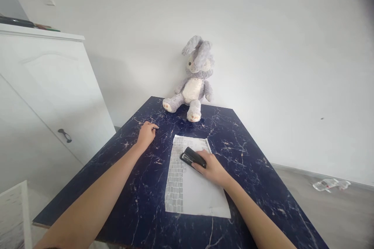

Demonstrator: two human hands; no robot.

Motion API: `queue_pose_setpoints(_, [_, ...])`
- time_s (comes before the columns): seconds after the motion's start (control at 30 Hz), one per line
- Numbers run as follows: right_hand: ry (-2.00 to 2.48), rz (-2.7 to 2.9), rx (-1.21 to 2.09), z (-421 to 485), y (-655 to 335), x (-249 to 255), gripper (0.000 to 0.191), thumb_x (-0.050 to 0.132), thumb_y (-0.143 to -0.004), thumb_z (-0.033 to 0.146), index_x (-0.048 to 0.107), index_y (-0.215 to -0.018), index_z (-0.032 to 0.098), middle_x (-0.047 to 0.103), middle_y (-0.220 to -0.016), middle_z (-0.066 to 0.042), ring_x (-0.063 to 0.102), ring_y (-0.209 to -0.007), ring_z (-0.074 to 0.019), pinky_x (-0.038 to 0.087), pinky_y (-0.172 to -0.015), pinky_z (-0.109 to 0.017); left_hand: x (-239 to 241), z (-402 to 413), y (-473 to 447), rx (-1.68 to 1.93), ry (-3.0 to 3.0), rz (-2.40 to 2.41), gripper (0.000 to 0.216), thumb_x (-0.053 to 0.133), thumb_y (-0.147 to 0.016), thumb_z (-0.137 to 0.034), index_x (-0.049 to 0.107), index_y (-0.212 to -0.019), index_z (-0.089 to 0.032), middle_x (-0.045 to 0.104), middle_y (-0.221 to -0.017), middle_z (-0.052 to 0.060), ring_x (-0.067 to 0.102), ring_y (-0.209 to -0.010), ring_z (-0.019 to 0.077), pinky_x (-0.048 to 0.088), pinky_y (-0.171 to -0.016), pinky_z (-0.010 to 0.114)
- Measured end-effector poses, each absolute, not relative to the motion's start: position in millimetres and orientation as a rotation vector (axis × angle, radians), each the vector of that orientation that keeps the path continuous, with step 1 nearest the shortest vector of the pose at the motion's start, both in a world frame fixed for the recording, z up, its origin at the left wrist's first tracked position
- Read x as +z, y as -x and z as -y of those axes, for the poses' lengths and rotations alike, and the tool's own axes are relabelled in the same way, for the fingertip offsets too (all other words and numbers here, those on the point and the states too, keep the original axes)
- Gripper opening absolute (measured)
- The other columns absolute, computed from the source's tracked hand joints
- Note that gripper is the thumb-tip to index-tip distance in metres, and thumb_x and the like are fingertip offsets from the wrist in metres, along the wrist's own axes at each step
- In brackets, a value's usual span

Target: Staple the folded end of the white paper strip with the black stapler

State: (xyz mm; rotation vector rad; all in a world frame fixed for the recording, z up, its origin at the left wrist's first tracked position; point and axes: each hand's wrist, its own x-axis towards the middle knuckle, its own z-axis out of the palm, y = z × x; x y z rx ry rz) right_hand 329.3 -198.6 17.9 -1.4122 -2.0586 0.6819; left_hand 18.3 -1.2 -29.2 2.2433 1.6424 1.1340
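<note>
A black stapler [189, 156] is in my right hand [210, 166], with the fingers wrapped round its rear end. Its front end points to the left, over a white sheet of paper [201, 194] with a column of grey printed or pencilled blocks along its left side. I cannot tell whether the stapler touches the sheet. To the left of the paper, my left hand [146, 135] rests on the tabletop, its fingers curled in. A small dark tip shows at the fingertips; what it belongs to is too small to make out.
The table [245, 186] is dark blue with a marble pattern. At its far edge a grey plush rabbit [193, 87] sits against the wall. A white cabinet [49, 97] stands on the left. A clear plastic bottle [325, 184] lies on the floor at right.
</note>
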Motion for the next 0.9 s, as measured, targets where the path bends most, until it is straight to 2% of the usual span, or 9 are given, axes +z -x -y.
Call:
queue_pose_setpoints(0.13, [1.465, 2.024, 0.647, 201, -325, 14, 0.025, 0.061, -0.093, 0.038, 0.069, -0.108, 0.021, 0.069, -0.095, -0.006, 0.062, -0.087, -0.0251, 0.047, -0.077, -0.037, -25, 2, -19, 1.351, -1.996, -1.551, 0.023, 0.056, -0.079, -0.009, 0.074, -0.089, -0.020, 0.066, -0.095, 0.008, 0.064, -0.081, 0.0218, 0.051, -0.093, 0.041])
queue_pose_setpoints(0.23, [1.464, 2.002, 0.619, 202, -306, 13, 0.023, 0.061, -0.093, 0.035, 0.068, -0.108, 0.021, 0.069, -0.096, -0.007, 0.062, -0.089, -0.0253, 0.047, -0.082, -0.039, -22, 0, -17, 1.474, -1.841, -1.516, 0.022, 0.052, -0.081, -0.011, 0.069, -0.091, -0.020, 0.070, -0.097, 0.007, 0.066, -0.088, 0.0217, 0.051, -0.094, 0.039])
queue_pose_setpoints(0.33, [1.360, 2.090, 0.639, 197, -273, 17, 0.015, 0.063, -0.091, 0.031, 0.069, -0.101, 0.021, 0.070, -0.091, -0.005, 0.062, -0.089, -0.0240, 0.047, -0.087, -0.039, -19, 0, -15, 1.544, -1.740, -1.481, 0.022, 0.047, -0.081, -0.014, 0.065, -0.093, -0.019, 0.072, -0.100, 0.007, 0.066, -0.093, 0.0212, 0.053, -0.088, 0.035])
queue_pose_setpoints(0.47, [1.224, 2.208, 0.659, 181, -231, 20, 0.008, 0.068, -0.087, 0.029, 0.068, -0.090, 0.021, 0.070, -0.084, -0.002, 0.063, -0.082, -0.0209, 0.045, -0.095, -0.040, -11, 4, -18, 1.559, -1.681, -1.371, 0.022, 0.047, -0.080, -0.019, 0.065, -0.092, -0.018, 0.071, -0.097, 0.006, 0.066, -0.088, 0.0205, 0.054, -0.076, 0.031])
queue_pose_setpoints(0.57, [1.198, 2.177, 0.741, 175, -226, 18, 0.014, 0.066, -0.089, 0.025, 0.070, -0.102, 0.021, 0.073, -0.093, -0.002, 0.065, -0.080, -0.0190, 0.047, -0.096, -0.039, -2, 13, -26, 1.514, -1.693, -1.202, 0.019, 0.049, -0.078, -0.020, 0.066, -0.088, -0.018, 0.070, -0.091, 0.005, 0.065, -0.086, 0.0198, 0.054, -0.077, 0.032])
queue_pose_setpoints(0.67, [1.184, 2.107, 0.876, 181, -253, 17, 0.030, 0.064, -0.089, 0.024, 0.067, -0.119, 0.022, 0.074, -0.109, -0.004, 0.068, -0.094, -0.0217, 0.050, -0.092, -0.036, 5, 33, -44, 1.411, -1.752, -1.009, 0.019, 0.049, -0.077, -0.016, 0.066, -0.086, -0.018, 0.069, -0.088, 0.004, 0.065, -0.086, 0.0197, 0.053, -0.082, 0.033])
queue_pose_setpoints(0.8, [1.080, 1.905, 1.177, 193, -310, 25, 0.056, 0.069, -0.090, 0.040, 0.055, -0.141, 0.022, 0.063, -0.138, -0.010, 0.060, -0.123, -0.0276, 0.044, -0.107, -0.043, -1, 71, -82, 1.038, -1.939, -0.762, 0.026, 0.046, -0.085, -0.015, 0.070, -0.095, -0.019, 0.072, -0.095, 0.006, 0.066, -0.092, 0.0206, 0.051, -0.088, 0.036])
queue_pose_setpoints(0.9, [0.918, 1.816, 1.512, 196, -338, 32, 0.061, 0.065, -0.093, 0.051, 0.054, -0.145, 0.022, 0.057, -0.146, -0.012, 0.054, -0.134, -0.0304, 0.039, -0.113, -0.048, -11, 88, -103, 0.869, -2.026, -0.658, 0.024, 0.046, -0.093, -0.021, 0.069, -0.098, -0.019, 0.072, -0.100, 0.007, 0.066, -0.097, 0.0219, 0.049, -0.092, 0.038])
